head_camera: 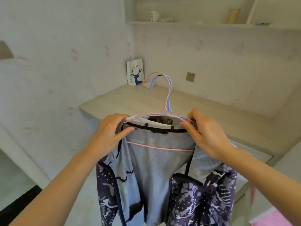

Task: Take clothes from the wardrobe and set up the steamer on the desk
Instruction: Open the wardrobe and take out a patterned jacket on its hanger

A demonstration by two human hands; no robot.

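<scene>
Your left hand [112, 134] grips the left shoulder of the jacket [162, 170], fingers curled over the top edge and thumb pressed on the grey mesh lining below the black collar band. Your right hand [206, 136] pinches the opposite shoulder, its fingers wrapped over the fabric and over the wire arm of the blue hanger [169, 95] where it slopes down. Between your hands the neck opening gapes, and the jacket hangs open toward you: pale grey lining in the middle, dark patterned outer fabric folding out along both sides low in view.

Two hangers sit in the jacket together. The pink hanger [165, 103] lies just beside the blue one; their stems run side by side up from the collar, and both hooks curl away to the left above it. The pink lower bar crosses the lining below the collar.

Beyond the jacket is the desk [130, 98], a pale wooden top running into the corner of the room. You hold the jacket in front of its near edge. At the far back corner of the desk, behind the hanger hooks, a white paper bag [135, 71] with a blue deer print stands upright against the wall. A wall socket [190, 77] sits to the right of the hooks, above the desk. Higher up, a shelf [187, 23] carries a white cup [154, 16].
</scene>
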